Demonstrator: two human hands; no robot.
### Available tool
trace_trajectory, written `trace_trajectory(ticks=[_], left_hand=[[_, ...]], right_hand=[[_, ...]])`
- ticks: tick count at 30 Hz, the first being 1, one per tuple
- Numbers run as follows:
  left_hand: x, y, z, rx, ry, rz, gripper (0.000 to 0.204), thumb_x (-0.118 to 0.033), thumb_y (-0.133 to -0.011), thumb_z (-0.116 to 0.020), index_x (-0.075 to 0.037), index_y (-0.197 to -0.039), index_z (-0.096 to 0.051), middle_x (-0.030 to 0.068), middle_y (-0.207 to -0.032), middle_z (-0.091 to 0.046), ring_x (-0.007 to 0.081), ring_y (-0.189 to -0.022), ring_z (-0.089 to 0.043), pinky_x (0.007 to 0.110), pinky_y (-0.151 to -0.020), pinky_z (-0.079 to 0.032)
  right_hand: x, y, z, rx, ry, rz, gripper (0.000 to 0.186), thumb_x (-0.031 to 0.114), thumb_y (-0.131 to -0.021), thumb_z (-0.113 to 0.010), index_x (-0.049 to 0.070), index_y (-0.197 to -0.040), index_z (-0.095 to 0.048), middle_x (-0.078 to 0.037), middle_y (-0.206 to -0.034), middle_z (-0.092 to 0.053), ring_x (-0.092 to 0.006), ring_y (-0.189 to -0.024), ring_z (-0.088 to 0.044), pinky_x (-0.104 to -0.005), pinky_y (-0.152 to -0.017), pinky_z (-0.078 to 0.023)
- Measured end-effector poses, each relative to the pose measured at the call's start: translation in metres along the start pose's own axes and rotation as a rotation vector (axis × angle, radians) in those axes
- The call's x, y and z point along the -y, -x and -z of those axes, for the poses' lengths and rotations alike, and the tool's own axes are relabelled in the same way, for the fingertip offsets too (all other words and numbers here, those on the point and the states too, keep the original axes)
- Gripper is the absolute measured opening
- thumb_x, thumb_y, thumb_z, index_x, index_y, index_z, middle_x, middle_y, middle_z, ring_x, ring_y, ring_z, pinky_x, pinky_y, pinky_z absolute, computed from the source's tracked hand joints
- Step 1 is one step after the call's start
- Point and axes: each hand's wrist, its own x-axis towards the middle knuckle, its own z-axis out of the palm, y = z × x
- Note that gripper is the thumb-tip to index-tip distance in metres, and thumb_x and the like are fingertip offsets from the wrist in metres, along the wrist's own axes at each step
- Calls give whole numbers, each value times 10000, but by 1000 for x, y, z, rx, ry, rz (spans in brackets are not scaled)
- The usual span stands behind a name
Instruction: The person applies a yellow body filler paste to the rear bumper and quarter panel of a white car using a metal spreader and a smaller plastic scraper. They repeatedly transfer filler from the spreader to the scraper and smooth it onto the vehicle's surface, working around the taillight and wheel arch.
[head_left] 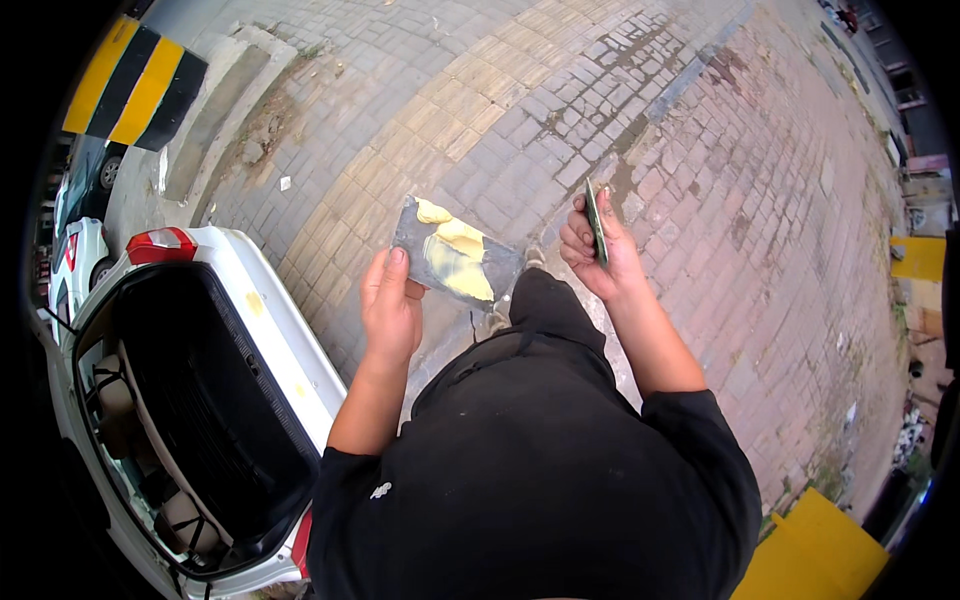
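My left hand (390, 305) grips the left edge of a flat grey board (415, 240), thumb on top. A thick smear of pale yellow putty (458, 252) lies across the board's upper face. To the right, my right hand (608, 245) is closed around a thin, dark, flat blade (596, 222) that looks like a putty scraper. It is held upright, nearly edge-on, so its broad face hardly shows. The board and the blade are apart from each other.
At my left stands a white car (290, 335) with its boot open and yellow patches on its bodywork. A yellow-and-black striped barrier (135, 85) is beyond it. Brick paving (740, 200) spreads ahead and right; a yellow panel (815, 550) is at lower right.
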Motion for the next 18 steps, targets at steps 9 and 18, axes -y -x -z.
trace_trajectory(ticks=[9, 18], left_hand=[[-32, -158, 36, -391, -31, -144, 306, -273, -1036, -452, -2, -1117, -570, 96, -1018, -654, 186, -911, -654, 327, -808, -515], [-95, -296, 72, -762, -67, -32, 480, -244, -1030, -422, 97, -1366, -444, 249, -1363, -502, 351, -1218, -525, 491, -1042, -423]], right_hand=[[49, -233, 207, -292, 2218, -200, 336, 370, -874, -636, 37, -914, -651, -205, -853, -687, -399, -864, -666, -489, -763, -532], [77, -256, 305, -187, 2222, -1255, 282, 245, -831, -641, 54, -1026, -714, -213, -1059, -690, -355, -993, -670, -435, -820, -537]])
